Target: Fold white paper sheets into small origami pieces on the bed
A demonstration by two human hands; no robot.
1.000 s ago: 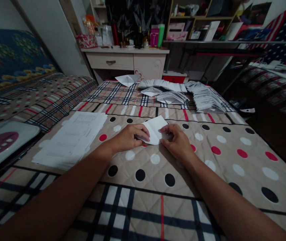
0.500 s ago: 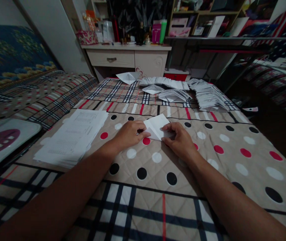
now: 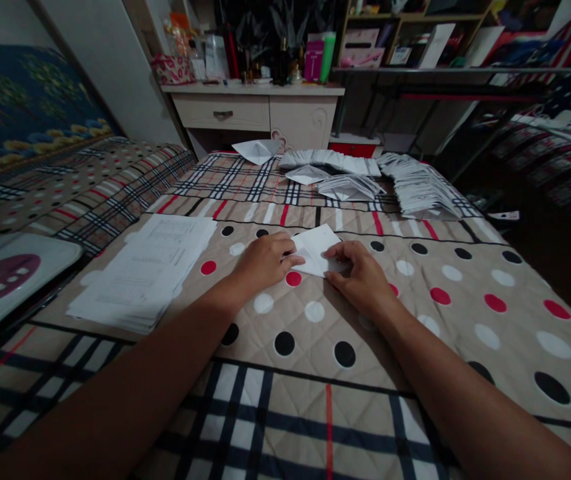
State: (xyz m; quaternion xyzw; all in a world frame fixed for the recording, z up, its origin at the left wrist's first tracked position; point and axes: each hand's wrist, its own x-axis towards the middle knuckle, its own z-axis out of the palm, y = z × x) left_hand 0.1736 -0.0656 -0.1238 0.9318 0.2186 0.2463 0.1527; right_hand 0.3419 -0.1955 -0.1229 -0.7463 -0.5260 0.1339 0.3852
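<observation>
A partly folded sheet of white paper (image 3: 315, 248) lies on the dotted bedspread in front of me, with creases and a raised flap on its near side. My left hand (image 3: 269, 260) pinches its left corner between thumb and fingers. On the opposite side, my right hand (image 3: 358, 270) grips the right edge, thumb below and fingers curled on top. Fingers cover both ends of the paper. To the left of my left hand is a stack of printed sheets (image 3: 148, 267), slightly fanned.
Folded paper pieces stand in rows (image 3: 423, 190) at the bed's far end, beside a smaller bundle (image 3: 350, 187) and a single folded piece (image 3: 258, 151). A white folding table (image 3: 60, 257) is at the left edge. Beyond the bed stands a white dresser (image 3: 245, 110).
Both hands keep hold of the paper. My left hand has shifted slightly up and right, and the flap near it looks a little flatter. The camera view has moved slightly.
</observation>
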